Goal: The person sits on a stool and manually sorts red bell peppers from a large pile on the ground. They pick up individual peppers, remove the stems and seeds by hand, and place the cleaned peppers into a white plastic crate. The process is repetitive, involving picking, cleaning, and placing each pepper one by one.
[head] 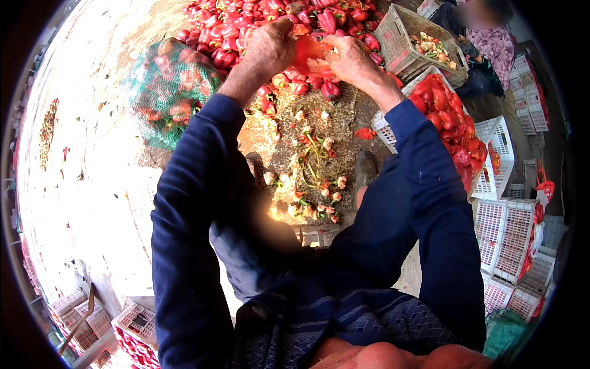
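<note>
In front of me, a red bell pepper (pixel 309 56) is torn open, its flesh glowing in the sun. My left hand (pixel 273 45) grips its left side. On the opposite side, the fingers of my right hand (pixel 346 54) are closed on the pepper's edge, with pale bits at the fingertips. Behind both hands spreads a large heap of whole red bell peppers (pixel 226 30). Between my shoes, pepper cores with green stems (pixel 313 159) lie among scattered seeds on the ground.
At left stands a green mesh sack (pixel 173 94) of peppers. To the right are a crate of hollowed red peppers (pixel 445 110), a grey crate (pixel 400 44) holding cores, and a tilted white crate (pixel 500 159). Another person (pixel 491 50) sits at the upper right. Stacked crates (pixel 504 235) line the right.
</note>
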`<state>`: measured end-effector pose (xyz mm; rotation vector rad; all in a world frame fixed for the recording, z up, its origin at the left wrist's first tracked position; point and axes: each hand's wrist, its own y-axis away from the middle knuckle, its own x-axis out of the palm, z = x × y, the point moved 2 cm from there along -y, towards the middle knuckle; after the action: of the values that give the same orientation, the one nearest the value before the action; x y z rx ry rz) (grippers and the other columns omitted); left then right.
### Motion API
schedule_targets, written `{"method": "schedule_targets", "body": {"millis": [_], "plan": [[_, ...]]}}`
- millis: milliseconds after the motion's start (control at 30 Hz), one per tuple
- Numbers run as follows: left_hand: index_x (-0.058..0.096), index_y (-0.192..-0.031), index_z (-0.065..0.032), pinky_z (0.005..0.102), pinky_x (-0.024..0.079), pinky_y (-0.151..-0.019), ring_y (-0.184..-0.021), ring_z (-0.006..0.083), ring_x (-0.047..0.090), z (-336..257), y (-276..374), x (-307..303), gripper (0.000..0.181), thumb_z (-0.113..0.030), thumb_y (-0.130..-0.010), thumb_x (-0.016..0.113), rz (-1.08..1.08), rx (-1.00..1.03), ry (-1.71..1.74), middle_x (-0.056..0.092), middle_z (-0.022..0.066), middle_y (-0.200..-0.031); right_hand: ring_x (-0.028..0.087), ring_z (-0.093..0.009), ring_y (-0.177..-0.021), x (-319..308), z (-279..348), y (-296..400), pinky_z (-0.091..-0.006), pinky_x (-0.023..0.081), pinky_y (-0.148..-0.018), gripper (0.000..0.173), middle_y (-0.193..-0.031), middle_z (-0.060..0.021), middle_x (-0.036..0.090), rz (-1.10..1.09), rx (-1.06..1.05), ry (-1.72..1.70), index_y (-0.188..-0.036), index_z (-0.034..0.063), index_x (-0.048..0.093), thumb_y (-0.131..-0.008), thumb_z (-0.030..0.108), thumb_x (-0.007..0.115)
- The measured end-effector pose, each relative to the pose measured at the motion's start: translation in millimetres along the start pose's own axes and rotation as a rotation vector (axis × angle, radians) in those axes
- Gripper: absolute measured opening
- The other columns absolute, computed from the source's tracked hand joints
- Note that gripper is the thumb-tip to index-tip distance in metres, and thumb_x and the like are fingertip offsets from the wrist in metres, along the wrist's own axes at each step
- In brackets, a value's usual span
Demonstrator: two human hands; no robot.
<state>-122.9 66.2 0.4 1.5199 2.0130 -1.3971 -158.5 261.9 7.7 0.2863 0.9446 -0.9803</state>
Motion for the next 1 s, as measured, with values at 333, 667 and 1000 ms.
{"method": "schedule_targets", "body": {"millis": [333, 667, 1000], "plan": [[0.065, -0.094, -0.0025, 0.0406, 0.055, -0.071, -0.077, 0.0297, 0.07, 36, -9, -4, 0.02, -0.02, -0.084, 0.068, -0.114, -0.286, 0.21, 0.069, 0.0167, -0.079, 0.071, -0.036, -0.09, -2, -4, -13, -0.0428, 0.056, -0.078, 0.025, -0.094, -0.0202, 0.073, -0.202, -0.177, 0.005, -0.109, 0.0039, 0.069, -0.09, 0.021, 0.067], [0.068, -0.094, 0.001, 0.0355, 0.06, -0.058, -0.063, 0.0209, 0.071, 41, -16, -3, 0.015, -0.012, -0.086, 0.068, -0.214, -0.551, 0.77, 0.069, 0.0113, -0.075, 0.072, -0.033, -0.088, -8, -17, -15, -0.0407, 0.057, -0.076, 0.021, -0.093, -0.0194, 0.073, -0.341, -0.231, -0.137, -0.106, 0.0041, 0.07, -0.092, 0.019, 0.064], [0.062, -0.111, 0.0032, 0.0443, 0.062, -0.058, -0.07, 0.0296, 0.071, 40, -15, -19, 0.025, -0.013, -0.093, 0.063, -0.267, -0.73, 0.966, 0.071, 0.0175, -0.089, 0.073, -0.031, -0.085, -17, -12, -15, -0.0395, 0.057, -0.075, 0.021, -0.088, -0.0188, 0.073, -0.474, -0.296, -0.195, -0.103, 0.0026, 0.07, -0.085, 0.011, 0.065]]}}
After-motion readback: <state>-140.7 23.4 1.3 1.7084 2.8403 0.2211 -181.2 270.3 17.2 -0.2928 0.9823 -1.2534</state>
